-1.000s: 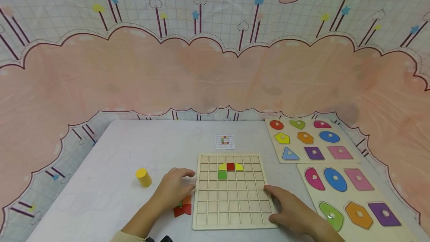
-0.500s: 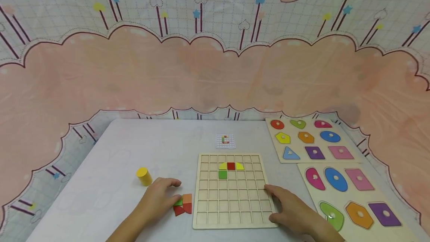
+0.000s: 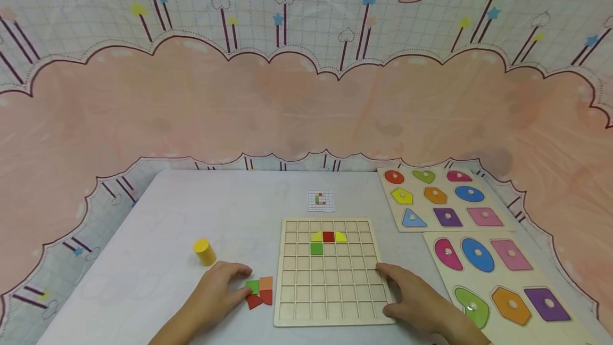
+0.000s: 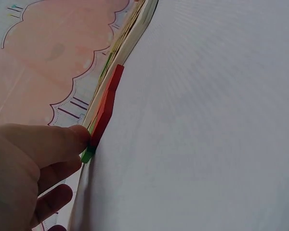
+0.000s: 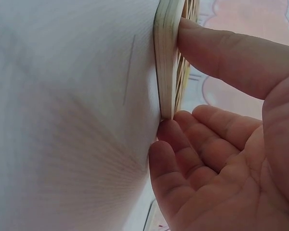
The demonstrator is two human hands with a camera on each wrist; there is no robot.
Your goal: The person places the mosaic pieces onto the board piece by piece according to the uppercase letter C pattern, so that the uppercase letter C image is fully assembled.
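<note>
A wooden grid board (image 3: 330,281) lies on the white table, holding two yellow quarter-rounds, a red square (image 3: 328,237) and a green square (image 3: 316,249). My right hand (image 3: 384,289) grips its right front corner; in the right wrist view the thumb (image 5: 221,48) lies on the board's face (image 5: 164,57) and curled fingers (image 5: 178,149) meet its edge. Left of the board sit loose tiles: green (image 3: 251,286), orange (image 3: 266,282), red (image 3: 261,298). My left hand (image 3: 245,281) rests beside them, its thumb (image 4: 77,137) touching the green tile (image 4: 88,155).
A yellow cylinder (image 3: 204,252) stands left of my left hand. A small pattern card (image 3: 320,201) lies behind the board. Two knobbed shape puzzles (image 3: 442,198) (image 3: 503,281) fill the table's right side. A pink cloud backdrop surrounds the table.
My left hand drew back from the board's left edge toward me and down to the loose tiles, uncovering the green one. The right hand and the board stayed put.
</note>
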